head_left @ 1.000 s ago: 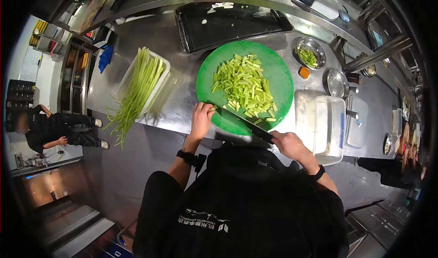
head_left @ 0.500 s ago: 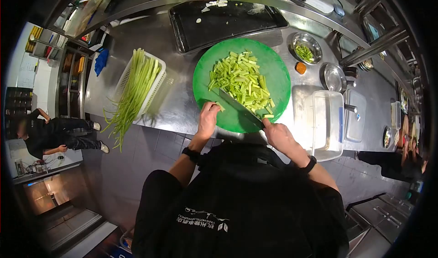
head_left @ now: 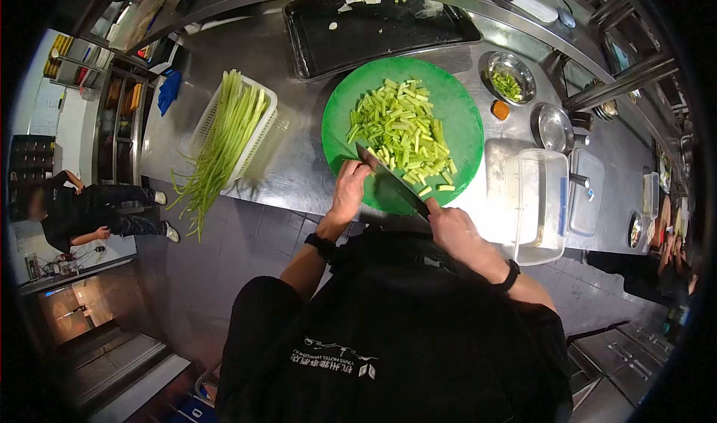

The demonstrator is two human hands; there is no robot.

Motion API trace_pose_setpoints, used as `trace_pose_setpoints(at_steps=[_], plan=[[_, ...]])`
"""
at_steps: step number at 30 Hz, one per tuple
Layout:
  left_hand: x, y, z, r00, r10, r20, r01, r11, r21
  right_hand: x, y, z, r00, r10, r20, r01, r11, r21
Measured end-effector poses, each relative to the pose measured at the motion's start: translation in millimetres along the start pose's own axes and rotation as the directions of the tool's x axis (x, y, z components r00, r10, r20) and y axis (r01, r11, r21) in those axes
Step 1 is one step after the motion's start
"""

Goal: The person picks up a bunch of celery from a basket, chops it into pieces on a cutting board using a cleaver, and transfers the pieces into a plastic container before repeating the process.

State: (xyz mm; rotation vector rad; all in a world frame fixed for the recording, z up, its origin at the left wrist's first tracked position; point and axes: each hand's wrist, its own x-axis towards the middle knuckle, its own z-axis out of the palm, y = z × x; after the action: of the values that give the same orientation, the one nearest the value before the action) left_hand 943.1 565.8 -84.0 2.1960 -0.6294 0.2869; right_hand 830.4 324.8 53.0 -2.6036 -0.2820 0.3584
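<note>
Cut green stalk pieces (head_left: 399,128) lie heaped on a round green cutting board (head_left: 459,113). My right hand (head_left: 457,231) is wrapped round the handle of a knife (head_left: 396,181), whose blade slants up and left across the board's near part. At the blade's left side, my left hand (head_left: 349,191) has its fingers bent and pressed together near the blade; what they hold, if anything, is hidden. Long uncut green stalks (head_left: 228,128) rest in a white basket (head_left: 263,124) to the left, their thin ends hanging over the counter edge.
Behind the board lies a black tray (head_left: 373,34). On the right are a metal bowl with green pieces (head_left: 532,87), an orange object (head_left: 500,110), an empty metal bowl (head_left: 554,129), a clear plastic container (head_left: 541,206) and a lid (head_left: 587,191). A person (head_left: 67,210) stands far left.
My left hand has moved right, closer to the blade. The pale piece seen at its fingertips is now mostly hidden. The view has shifted slightly, and the knife still lies across the board.
</note>
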Motion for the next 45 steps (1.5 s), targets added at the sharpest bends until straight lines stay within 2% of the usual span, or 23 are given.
trace_pose_setpoints(at_steps=[3,6,9,12,13,15,16,17,18,19,20,23,24,25,27,29,32,33,35,36,39,45], plan=[[0.7,2.2,-1.5,1.000,-0.020,0.011,0.019,1.000,0.018,7.7,12.9,26.6,1.000,-0.002,-0.021,0.003,1.000,0.031],[0.7,2.3,-2.9,0.998,-0.013,0.066,0.013,1.000,0.004,11.2,19.4,23.9,0.998,0.051,-0.034,-0.049,0.996,0.072],[10.3,2.6,1.1,0.997,0.017,0.074,-0.020,0.999,0.038,6.0,31.3,6.8,0.997,0.073,0.022,-0.074,0.992,0.106],[28.4,18.1,2.5,0.997,0.000,0.078,-0.005,0.998,0.055,-11.4,35.8,-14.1,0.976,0.216,-0.008,-0.207,0.948,0.241],[38.4,24.7,7.7,0.997,0.049,0.060,-0.051,0.998,0.029,-16.2,41.4,-15.9,0.976,0.219,-0.010,-0.210,0.948,0.240],[58.0,39.3,17.6,0.994,0.099,0.040,-0.099,0.995,0.002,-27.0,55.7,-20.1,0.944,0.294,-0.152,-0.228,0.910,0.347],[68.2,46.4,24.8,0.981,0.162,0.107,-0.164,0.986,0.005,-30.6,62.4,-20.8,0.927,0.300,-0.224,-0.230,0.928,0.292],[78.2,54.0,31.5,0.959,0.225,0.173,-0.229,0.973,0.002,-33.2,68.3,-23.2,0.903,0.381,-0.197,-0.305,0.893,0.331],[86.1,57.7,41.3,0.957,0.234,0.173,-0.236,0.972,-0.005,-34.4,66.7,-32.7,0.877,0.454,-0.158,-0.370,0.847,0.381],[93.3,61.5,50.5,0.935,0.265,0.236,-0.289,0.955,0.072,-36.9,64.3,-41.5,0.844,0.523,-0.115,-0.433,0.793,0.429],[98.5,64.2,56.4,0.909,0.291,0.298,-0.344,0.928,0.145,-40.1,65.4,-42.8,0.840,0.529,-0.122,-0.436,0.791,0.430],[106.1,59.9,70.8,0.923,0.250,0.293,-0.287,0.954,0.091,-48.6,70.3,-44.0,0.808,0.568,-0.155,-0.434,0.752,0.496],[107.7,64.8,69.3,0.940,0.213,0.268,-0.229,0.973,0.031,-51.1,71.7,-42.2,0.813,0.562,-0.154,-0.424,0.752,0.505],[107.7,67.9,65.6,0.937,0.218,0.274,-0.234,0.972,0.025,-53.3,72.5,-40.7,0.817,0.556,-0.151,-0.414,0.750,0.516],[103.6,72.3,50.2,0.978,0.180,0.101,-0.172,0.982,-0.078,-55.9,69.8,-40.6,0.815,0.567,-0.121,-0.445,0.745,0.496],[92.7,64.4,31.6,0.993,0.117,0.034,-0.116,0.992,-0.053,-55.5,73.2,-36.4,0.816,0.570,-0.097,-0.467,0.748,0.471],[54.7,36.5,8.9,0.996,0.041,-0.079,-0.039,0.999,0.032,-54.1,79.4,-12.5,0.891,0.405,-0.205,-0.303,0.866,0.398],[40.8,26.5,3.4,0.996,0.041,-0.077,-0.039,0.999,0.035,-51.1,77.6,-10.0,0.891,0.405,-0.204,-0.301,0.865,0.401],[12.4,9.7,-5.5,0.994,-0.066,-0.089,0.075,0.992,0.102,-44.5,72.4,-5.5,0.942,0.302,-0.144,-0.249,0.919,0.305],[-0.6,1.5,-6.7,0.994,-0.070,-0.088,0.079,0.991,0.104,-39.3,59.6,-13.9,0.953,0.284,-0.104,-0.254,0.938,0.237],[-19.2,-6.0,-8.2,0.995,-0.073,-0.069,0.079,0.993,0.088,-21.0,45.6,-9.3,0.976,0.211,-0.059,-0.195,0.960,0.202],[-25.3,-7.7,-12.2,0.989,-0.132,-0.063,0.134,0.991,0.027,11.9,19.7,-2.4,0.996,0.055,-0.077,-0.046,0.991,0.123]])
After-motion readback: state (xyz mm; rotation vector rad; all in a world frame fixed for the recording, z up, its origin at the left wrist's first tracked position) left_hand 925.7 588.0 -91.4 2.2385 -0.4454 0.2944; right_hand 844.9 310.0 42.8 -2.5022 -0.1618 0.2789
